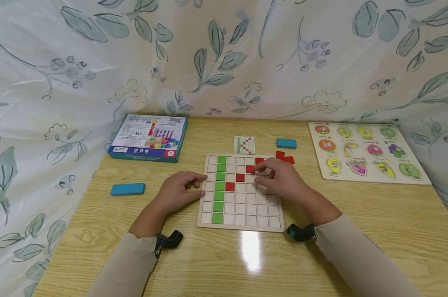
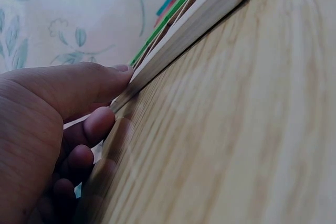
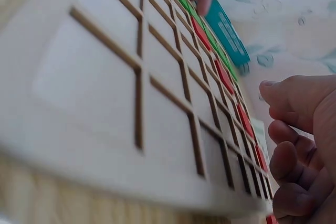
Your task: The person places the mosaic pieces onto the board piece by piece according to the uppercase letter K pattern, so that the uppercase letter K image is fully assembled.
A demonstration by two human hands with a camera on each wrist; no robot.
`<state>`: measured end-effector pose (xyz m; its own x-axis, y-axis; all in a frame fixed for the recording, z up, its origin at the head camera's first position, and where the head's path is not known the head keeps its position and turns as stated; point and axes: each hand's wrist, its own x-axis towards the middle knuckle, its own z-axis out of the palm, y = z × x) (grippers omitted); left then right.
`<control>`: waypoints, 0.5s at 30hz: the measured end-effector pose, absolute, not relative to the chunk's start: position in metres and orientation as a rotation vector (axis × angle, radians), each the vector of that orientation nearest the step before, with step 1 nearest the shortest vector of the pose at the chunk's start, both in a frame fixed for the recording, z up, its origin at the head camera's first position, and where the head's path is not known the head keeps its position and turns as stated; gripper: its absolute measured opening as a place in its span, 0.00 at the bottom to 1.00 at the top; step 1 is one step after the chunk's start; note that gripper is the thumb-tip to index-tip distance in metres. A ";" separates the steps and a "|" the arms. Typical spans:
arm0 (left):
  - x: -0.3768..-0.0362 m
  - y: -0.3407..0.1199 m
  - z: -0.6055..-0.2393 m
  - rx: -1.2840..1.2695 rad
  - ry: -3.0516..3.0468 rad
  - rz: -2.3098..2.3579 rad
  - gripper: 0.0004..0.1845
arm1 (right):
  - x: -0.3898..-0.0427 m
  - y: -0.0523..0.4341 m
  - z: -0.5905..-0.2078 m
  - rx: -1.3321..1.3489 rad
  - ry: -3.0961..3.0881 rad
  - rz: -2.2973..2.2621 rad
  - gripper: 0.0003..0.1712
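A wooden grid board (image 1: 240, 228) lies flat, with green square tiles (image 1: 219, 196) filling one column and red square tiles (image 1: 229, 187) running in a diagonal up to the right. My left hand (image 1: 177, 190) rests at the board's left edge, thumb and index fingertip against its side. Above the upper right part of the grid is my right hand (image 1: 283, 175), its index fingertip right at a red tile and its thumb lower, apart from the finger. In the right wrist view the fingers (image 3: 286, 163) bend loosely, with nothing between them and the thumb.
Beyond the board lies a small pattern card (image 1: 244, 145). Loose red tiles (image 1: 289, 160) sit by its top right corner, near a blue block (image 1: 286, 143). Another blue block (image 1: 127, 189) and a boxed toy (image 1: 148, 138) are left; a fruit puzzle board (image 1: 372, 152) is right.
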<state>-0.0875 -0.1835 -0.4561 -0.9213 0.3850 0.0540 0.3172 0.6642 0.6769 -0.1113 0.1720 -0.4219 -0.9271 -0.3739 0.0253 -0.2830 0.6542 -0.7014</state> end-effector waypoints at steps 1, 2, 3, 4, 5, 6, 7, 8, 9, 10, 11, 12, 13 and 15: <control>-0.087 -0.184 -0.456 0.589 2.781 1.103 0.22 | -0.112 0.175 -0.422 -0.535 2.753 -1.137 0.17; -0.087 -0.184 -0.456 0.588 2.781 1.102 0.22 | -0.113 0.179 -0.422 -0.519 2.760 -1.141 0.17; -0.087 -0.183 -0.456 0.587 2.780 1.101 0.22 | -0.114 0.182 -0.422 -0.508 2.767 -1.140 0.17; -0.087 -0.184 -0.456 0.585 2.780 1.101 0.22 | -0.115 0.186 -0.422 -0.495 2.777 -1.139 0.17; -0.087 -0.184 -0.456 0.584 2.781 1.099 0.22 | -0.117 0.189 -0.422 -0.480 2.783 -1.136 0.17; -0.087 -0.184 -0.456 0.583 2.782 1.099 0.22 | -0.118 0.193 -0.423 -0.468 2.787 -1.137 0.17; -0.087 -0.184 -0.456 0.581 2.782 1.099 0.22 | -0.119 0.197 -0.424 -0.454 2.792 -1.137 0.18; -0.087 -0.184 -0.456 0.581 2.783 1.099 0.22 | -0.121 0.200 -0.425 -0.436 2.796 -1.136 0.18; -0.087 -0.184 -0.456 0.582 2.784 1.098 0.22 | -0.122 0.203 -0.425 -0.422 2.798 -1.137 0.18; -0.087 -0.184 -0.456 0.583 2.786 1.097 0.22 | -0.124 0.206 -0.426 -0.404 2.798 -1.142 0.19; -0.086 -0.184 -0.456 0.584 2.786 1.097 0.22 | -0.125 0.209 -0.426 -0.390 2.797 -1.144 0.19; -0.086 -0.184 -0.456 0.584 2.786 1.096 0.22 | -0.126 0.211 -0.426 -0.375 2.799 -1.145 0.19; -0.086 -0.184 -0.456 0.584 2.786 1.096 0.22 | -0.127 0.214 -0.426 -0.359 2.800 -1.143 0.19; -0.086 -0.184 -0.456 0.581 2.783 1.097 0.22 | -0.129 0.219 -0.426 -0.328 2.806 -1.132 0.19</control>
<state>-0.0862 -0.1841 -0.4559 -0.9230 0.3815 0.0509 0.3137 0.6690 0.6738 -0.1295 0.2187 -0.4260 -0.9720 -0.2347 -0.0101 -0.1619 0.7006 -0.6949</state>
